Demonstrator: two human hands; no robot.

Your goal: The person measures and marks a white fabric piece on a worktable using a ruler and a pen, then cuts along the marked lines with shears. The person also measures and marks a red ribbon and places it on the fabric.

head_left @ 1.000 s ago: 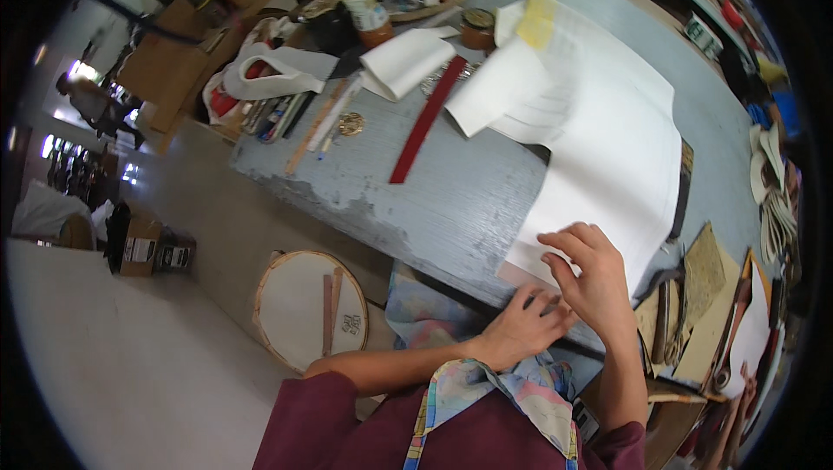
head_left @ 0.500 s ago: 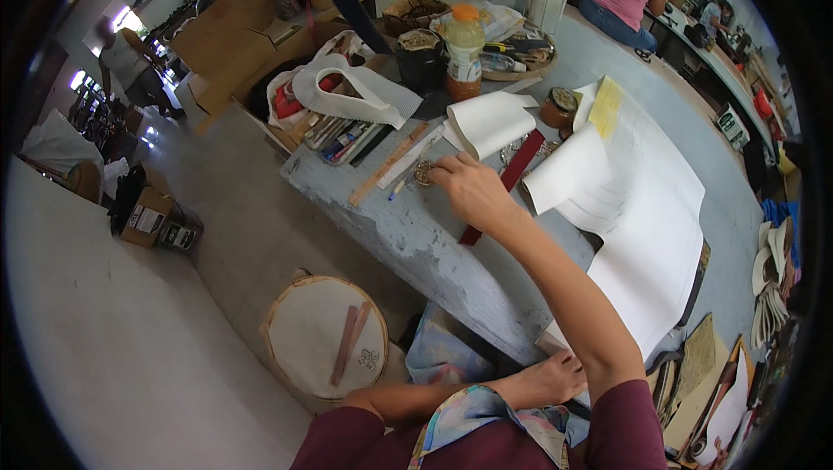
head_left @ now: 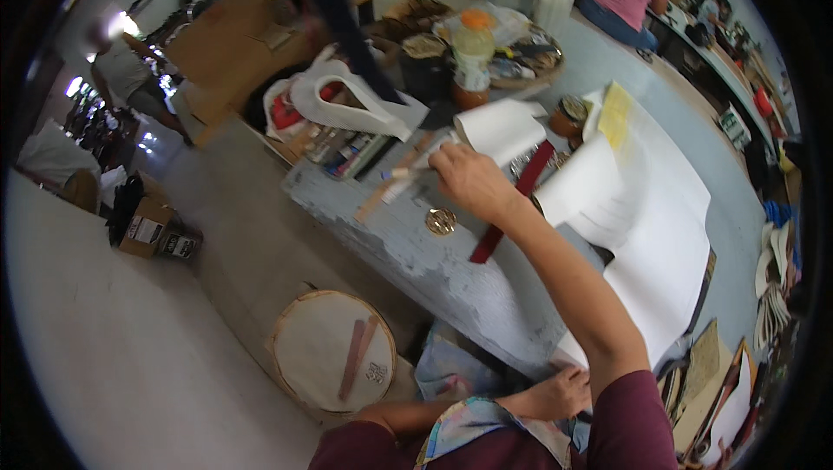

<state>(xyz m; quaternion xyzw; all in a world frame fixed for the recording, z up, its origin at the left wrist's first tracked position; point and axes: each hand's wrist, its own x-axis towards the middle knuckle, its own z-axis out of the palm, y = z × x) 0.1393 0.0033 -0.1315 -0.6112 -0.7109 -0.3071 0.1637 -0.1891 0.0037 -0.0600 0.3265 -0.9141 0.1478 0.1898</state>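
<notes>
Pen (head_left: pixel 415 172) is pinched between the closed thumb and fingers of your right hand (head_left: pixel 468 178), above the bench (head_left: pixel 395 253), blue end pointing left. Your left hand (head_left: pixel 562 394) is at the near end of the white sheet (head_left: pixel 661 244), fingers partly curled; whether it grips the sheet cannot be told. A gold disc (head_left: pixel 441 222) lies near the red strip (head_left: pixel 534 168).

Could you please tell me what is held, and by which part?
Right hand: a pen, by the end opposite its blue tip. Left hand: hold unclear.
</notes>
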